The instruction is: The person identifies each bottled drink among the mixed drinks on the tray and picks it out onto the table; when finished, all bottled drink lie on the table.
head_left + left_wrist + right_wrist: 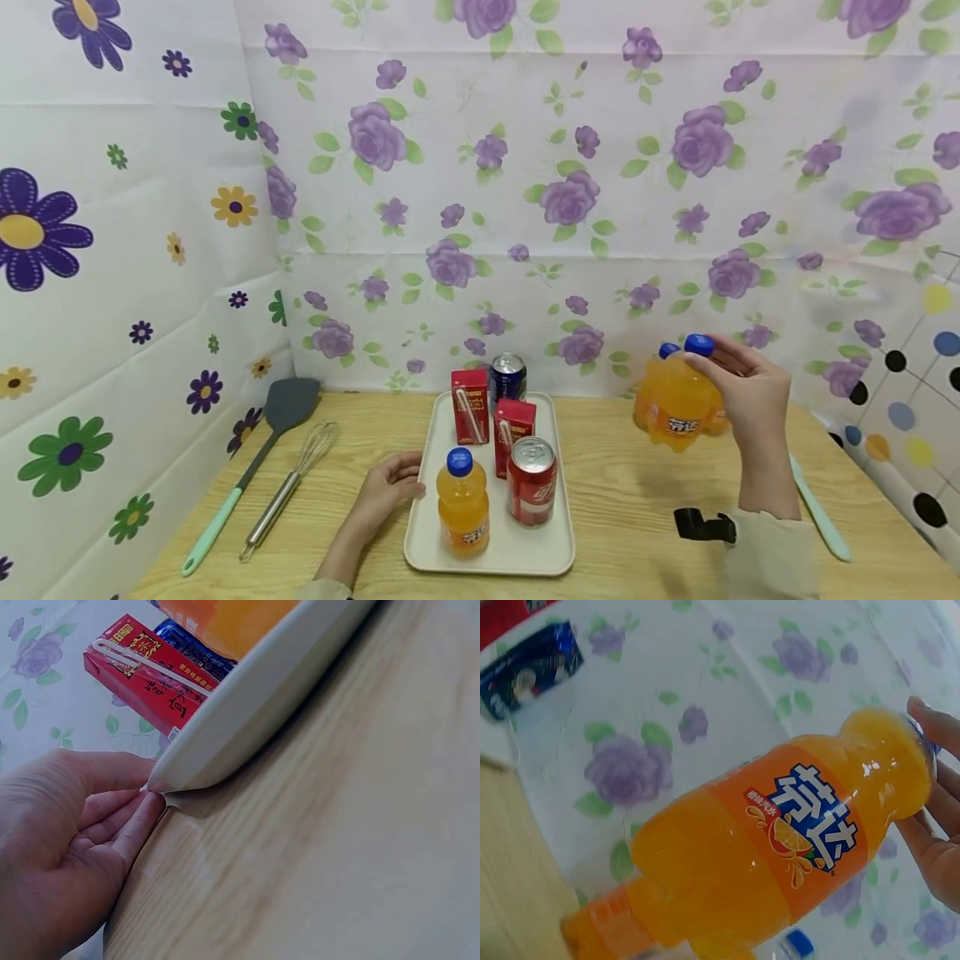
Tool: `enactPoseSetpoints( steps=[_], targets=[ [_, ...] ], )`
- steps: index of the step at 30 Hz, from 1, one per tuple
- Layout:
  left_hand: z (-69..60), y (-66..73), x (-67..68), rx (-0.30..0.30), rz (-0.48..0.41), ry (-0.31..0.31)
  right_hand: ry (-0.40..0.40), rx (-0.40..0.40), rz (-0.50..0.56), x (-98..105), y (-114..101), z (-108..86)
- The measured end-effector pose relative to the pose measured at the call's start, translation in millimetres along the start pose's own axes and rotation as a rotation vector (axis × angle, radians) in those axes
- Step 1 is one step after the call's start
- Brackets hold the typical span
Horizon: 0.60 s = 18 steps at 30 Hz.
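Note:
My right hand holds an orange soda bottle by its blue-capped neck, lifted above the table on the right. In the right wrist view the bottle's orange label is in plain sight. Behind it, partly hidden, are more orange bottles. With thumb and fingers, my left hand pinches the left rim of a cream tray. On that tray stand another orange soda bottle, a red soda can, two red drink cartons with straws and a dark blue can.
Left of the tray lie a whisk and a spatula with a dark head and mint handle. A pale green utensil lies at the far right. Flowered sheets hang behind and at the left.

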<state>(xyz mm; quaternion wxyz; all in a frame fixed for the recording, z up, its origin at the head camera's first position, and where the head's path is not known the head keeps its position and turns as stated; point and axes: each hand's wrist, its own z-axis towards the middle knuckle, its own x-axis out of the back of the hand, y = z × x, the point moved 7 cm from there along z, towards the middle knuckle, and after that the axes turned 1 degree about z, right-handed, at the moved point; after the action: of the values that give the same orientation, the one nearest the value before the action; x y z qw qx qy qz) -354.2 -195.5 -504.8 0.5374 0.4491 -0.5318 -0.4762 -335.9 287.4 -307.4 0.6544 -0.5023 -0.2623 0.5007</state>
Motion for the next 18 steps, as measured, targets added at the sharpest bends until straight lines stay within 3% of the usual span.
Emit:
enactPoseSetpoints(
  steps=[10, 18],
  targets=[
    [-0.4, 0.1, 0.5, 0.015, 0.003, 0.015, 0.186, -0.196, -0.016, 62.8, 37.6, 13.1],
    [0.9, -1.8, -0.1, 0.017, 0.002, 0.021, 0.269, -0.344, -0.056, 94.2, 65.9, 11.3]
  ],
)
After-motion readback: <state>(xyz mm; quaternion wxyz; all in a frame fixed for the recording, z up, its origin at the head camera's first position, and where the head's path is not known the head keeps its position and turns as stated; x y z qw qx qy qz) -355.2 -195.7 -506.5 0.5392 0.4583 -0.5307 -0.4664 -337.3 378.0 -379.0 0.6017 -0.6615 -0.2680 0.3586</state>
